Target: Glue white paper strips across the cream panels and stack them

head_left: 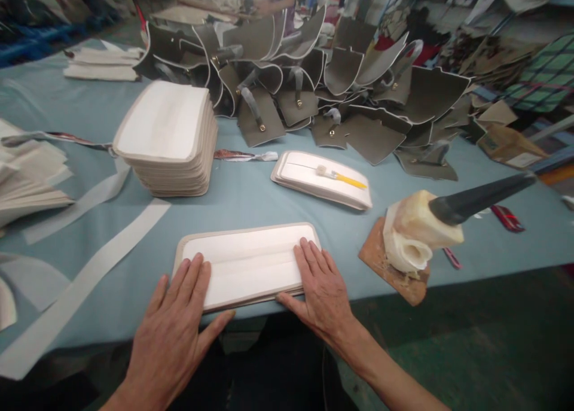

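Note:
In front of me lies a low stack of long white panels (251,267) with beige rounded edges, close to the table's front edge. My left hand (177,315) rests on its left end, fingers spread and thumb out over the front side. On the right end lies my right hand (320,285), palm down with the fingers extended and the thumb at the stack's front edge. Behind it sits another small stack of white panels (300,174), with a yellow-handled brush (345,179) on top.
A tall stack of white panels (164,121) stands at the back left. White strips (103,267) lie left. Right is a glue-crusted container (410,231) with a dark handle on a brown board (374,249). Grey-brown pieces (372,133) cover the back of the blue table (251,207).

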{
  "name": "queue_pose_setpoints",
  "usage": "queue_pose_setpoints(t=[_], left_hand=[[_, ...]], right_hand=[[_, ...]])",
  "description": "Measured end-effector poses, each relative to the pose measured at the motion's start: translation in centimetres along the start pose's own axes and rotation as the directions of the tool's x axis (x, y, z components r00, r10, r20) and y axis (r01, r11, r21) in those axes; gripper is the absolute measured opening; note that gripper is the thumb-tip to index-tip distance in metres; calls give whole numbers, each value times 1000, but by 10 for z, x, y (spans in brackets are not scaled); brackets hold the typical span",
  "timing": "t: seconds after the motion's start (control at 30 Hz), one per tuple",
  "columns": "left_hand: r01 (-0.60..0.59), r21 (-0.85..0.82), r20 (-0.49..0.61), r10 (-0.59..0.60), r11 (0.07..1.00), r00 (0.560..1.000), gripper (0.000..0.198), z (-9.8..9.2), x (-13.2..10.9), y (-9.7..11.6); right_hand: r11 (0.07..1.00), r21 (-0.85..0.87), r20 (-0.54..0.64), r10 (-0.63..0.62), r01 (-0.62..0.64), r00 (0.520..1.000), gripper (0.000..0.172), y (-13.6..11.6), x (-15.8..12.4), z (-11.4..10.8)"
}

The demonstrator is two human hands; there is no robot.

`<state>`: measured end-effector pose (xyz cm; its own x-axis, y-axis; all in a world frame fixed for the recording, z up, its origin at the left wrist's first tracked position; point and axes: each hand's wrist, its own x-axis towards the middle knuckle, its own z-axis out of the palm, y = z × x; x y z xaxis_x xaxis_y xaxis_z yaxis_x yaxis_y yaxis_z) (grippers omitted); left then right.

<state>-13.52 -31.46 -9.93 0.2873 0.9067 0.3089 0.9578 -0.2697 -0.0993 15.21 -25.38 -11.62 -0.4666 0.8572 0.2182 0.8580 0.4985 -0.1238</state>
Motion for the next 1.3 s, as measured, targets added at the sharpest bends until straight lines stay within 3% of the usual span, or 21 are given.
queue_pose_setpoints(t=[0.13,0.3,0.6,0.8,0.93,1.13,1.3], left_hand=[[-5,-4,-15,5,1000,1000,91,4,1,1],[0,8,-22,1,1000,1000,87,4,2,2],[86,-50,-64,-89,995,994,82,7,-1,7],[-8,-71,-56,4,997,998,81,7,26,41],[16,-103,-8,-17,995,1000,90,10,33,55],[114,15,3,-114,993,994,88,10,8,33],[133,107,-81,-125,985,989,90,8,-6,16]], right_hand=[[1000,9,-4,5,-5,1000,100,-18,7,-5],[989,97,56,-122,116,991,103,-47,19,1],[990,60,83,-134,129,988,100,-51,21,6],[986,2,33,-167,167,985,84,-52,18,13],[980,-15,-50,-200,199,979,81,-51,14,18],[971,14,-113,-235,238,965,94,-49,15,22],[987,-38,-175,-158,154,972,91,-53,14,24]])
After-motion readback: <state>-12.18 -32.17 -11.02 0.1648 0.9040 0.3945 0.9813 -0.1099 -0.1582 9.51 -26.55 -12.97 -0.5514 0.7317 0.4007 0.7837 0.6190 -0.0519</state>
